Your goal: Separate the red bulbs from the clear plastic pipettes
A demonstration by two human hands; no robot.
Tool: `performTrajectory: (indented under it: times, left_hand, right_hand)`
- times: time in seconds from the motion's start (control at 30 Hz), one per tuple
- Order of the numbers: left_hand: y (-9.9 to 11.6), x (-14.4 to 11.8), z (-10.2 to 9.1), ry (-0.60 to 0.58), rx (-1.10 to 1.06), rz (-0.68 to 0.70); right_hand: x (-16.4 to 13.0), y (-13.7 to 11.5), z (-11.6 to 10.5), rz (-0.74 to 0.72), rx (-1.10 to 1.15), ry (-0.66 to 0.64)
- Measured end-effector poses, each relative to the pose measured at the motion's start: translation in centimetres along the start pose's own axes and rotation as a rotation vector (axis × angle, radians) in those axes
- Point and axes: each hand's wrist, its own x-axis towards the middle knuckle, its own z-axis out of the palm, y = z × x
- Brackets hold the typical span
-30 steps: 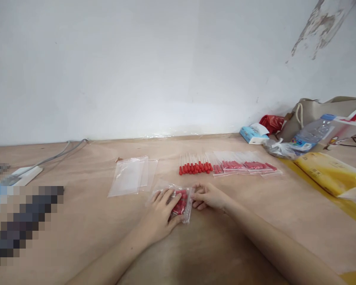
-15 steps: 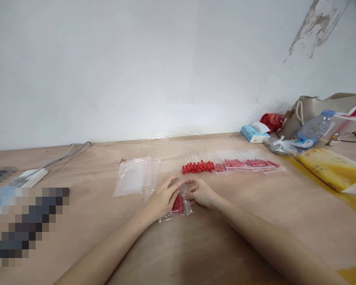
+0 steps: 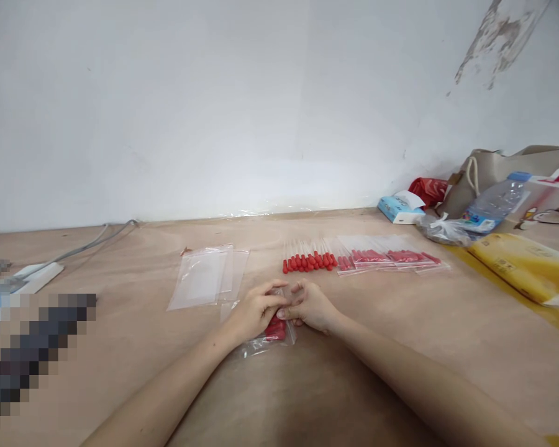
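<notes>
Clear bag [image 3: 274,332] lies under slightly parted left fingers [image 3: 274,300], its edge pinched between right fingers [image 3: 287,313].

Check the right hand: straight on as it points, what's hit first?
Likely the left hand, immediately ahead of the right hand at the clear bag. Depth is unclear, so I can't tell whether the hands touch.

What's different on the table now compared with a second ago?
The left hand, earlier spread over the clear bag of red-tipped things, now has its fingers farther right and forward, close to the right hand. More clear film shows below the left hand. No release is visible. The loose red-tipped sticks, flat clear bags and filled bags lie as before.
</notes>
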Motion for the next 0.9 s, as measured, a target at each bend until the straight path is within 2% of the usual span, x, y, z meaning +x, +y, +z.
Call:
performTrajectory:
  times: [0.2,0.33,0.7,0.9]
  left_hand:
    - [-0.3,0.1,-0.9,-0.044,0.012,0.164]
    - [-0.7,0.3,-0.6,-0.002,0.042,0.257]
    - [-0.7,0.1,-0.5,-0.038,0.14,0.211]
    - [-0.5,0.3,-0.4,-0.1,0.219,0.22]
  right_hand:
    - [-0.1,0.2,-0.2,-0.036,-0.042,-0.005]
    - [-0.3,0.2,-0.6,-0.071,-0.046,-0.058]
    - [-0.4,-1.1,-1.4,0.098,0.059,-0.209]
    - [-0.8,-1.7,-0.2,0.11,-0.072,-0.076]
